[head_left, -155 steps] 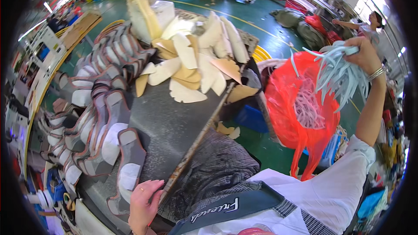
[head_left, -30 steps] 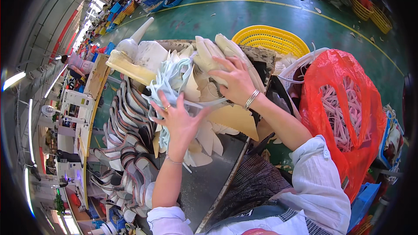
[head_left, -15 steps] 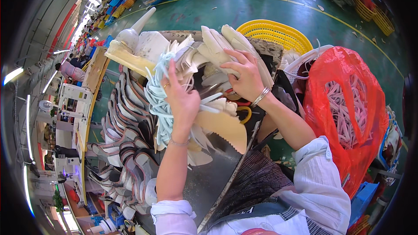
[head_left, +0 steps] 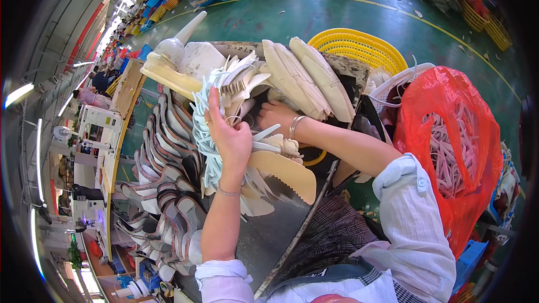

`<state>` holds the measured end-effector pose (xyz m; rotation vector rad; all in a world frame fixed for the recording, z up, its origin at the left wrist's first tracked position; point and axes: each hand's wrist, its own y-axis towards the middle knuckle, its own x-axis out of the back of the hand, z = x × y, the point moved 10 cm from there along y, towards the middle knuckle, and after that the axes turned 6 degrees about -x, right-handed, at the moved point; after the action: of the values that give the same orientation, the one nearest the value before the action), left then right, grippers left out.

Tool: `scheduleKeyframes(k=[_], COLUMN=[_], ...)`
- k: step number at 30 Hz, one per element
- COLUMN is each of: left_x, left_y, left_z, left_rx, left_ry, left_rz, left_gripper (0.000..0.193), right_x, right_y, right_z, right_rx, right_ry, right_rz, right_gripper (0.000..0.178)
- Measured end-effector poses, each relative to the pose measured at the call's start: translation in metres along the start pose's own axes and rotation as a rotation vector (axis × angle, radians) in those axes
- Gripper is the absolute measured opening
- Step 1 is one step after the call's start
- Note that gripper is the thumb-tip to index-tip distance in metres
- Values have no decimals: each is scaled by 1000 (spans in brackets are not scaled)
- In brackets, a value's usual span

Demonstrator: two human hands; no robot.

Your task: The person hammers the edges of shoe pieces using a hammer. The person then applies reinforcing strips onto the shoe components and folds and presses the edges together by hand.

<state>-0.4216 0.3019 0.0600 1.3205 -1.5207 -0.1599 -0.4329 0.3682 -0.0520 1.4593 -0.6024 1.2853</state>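
Observation:
My left hand rests against a bundle of light blue strips, index finger stretched upward and thumb bent; its other fingers are partly hidden. My right hand reaches into a dark gap among the cut pieces with its fingers curled, and what they hold, if anything, is hidden. Just beyond it lie stacked cream-coloured pieces. White and cream cut pieces are heaped between the hands. Nearer me, a tan sheet with a zigzag edge and a yellow ring-shaped handle lie on the dark tabletop.
Rows of grey and white curved shoe parts fill the table's left side. A white form with a spike stands at the far left corner. Right of the table are a yellow basket and a red plastic bag of pinkish strips.
My right hand has left the cream stack and moved down and left into the gap. The stack now lies flatter. My left hand has stayed almost in place by the blue strips.

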Motion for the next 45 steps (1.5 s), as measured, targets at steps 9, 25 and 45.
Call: scheduleKeyframes(k=[9,25,45], left_x=[7,-18,-87], left_y=[7,7,-132], left_z=[37,21,-115], left_rx=[220,190,-553], left_ry=[-365,354,243], left_rz=[21,-127,562], left_gripper=[80,67,41], right_x=[11,109,217], right_y=[-27,-99,-130], right_z=[6,-66,-125], right_rx=[-27,-241,-534], right_ry=[591,1990,1390], right_rz=[62,-393,-687], right_gripper=[23,35,31])
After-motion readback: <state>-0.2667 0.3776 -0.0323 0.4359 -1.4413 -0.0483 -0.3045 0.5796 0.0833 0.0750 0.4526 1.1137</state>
